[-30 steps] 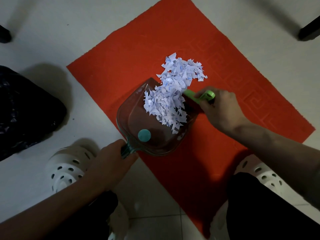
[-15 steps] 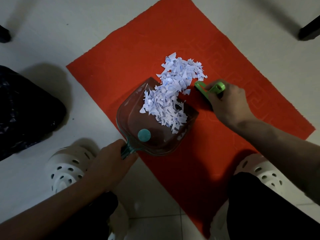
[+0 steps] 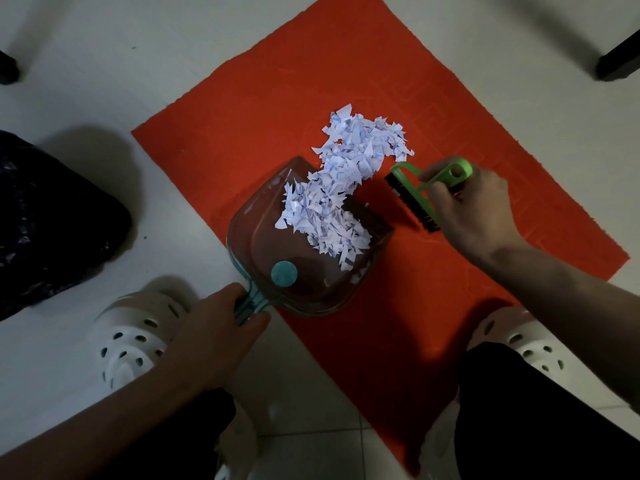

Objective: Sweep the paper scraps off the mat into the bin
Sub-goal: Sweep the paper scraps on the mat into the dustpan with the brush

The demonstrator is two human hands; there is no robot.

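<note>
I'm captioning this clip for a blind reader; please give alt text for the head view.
Paper scraps trail from a red mat into a clear dustpan held by the left hand; the right hand grips a green brush beside them.

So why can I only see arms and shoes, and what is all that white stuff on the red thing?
The camera sits on the person's head and looks down, so you see what they see: their own arms, knees and white shoes. There is just this one view.

The red thing is a mat lying on a pale tiled floor. The white stuff is paper scraps, cut up small. Some lie on the mat, and some are already in the clear dustpan with the teal handle.

The left hand holds the dustpan's handle. The right hand holds a green brush with black bristles, just beside the pile.

The dark lumpy thing at the left edge is a black bag, probably the bin.
</note>
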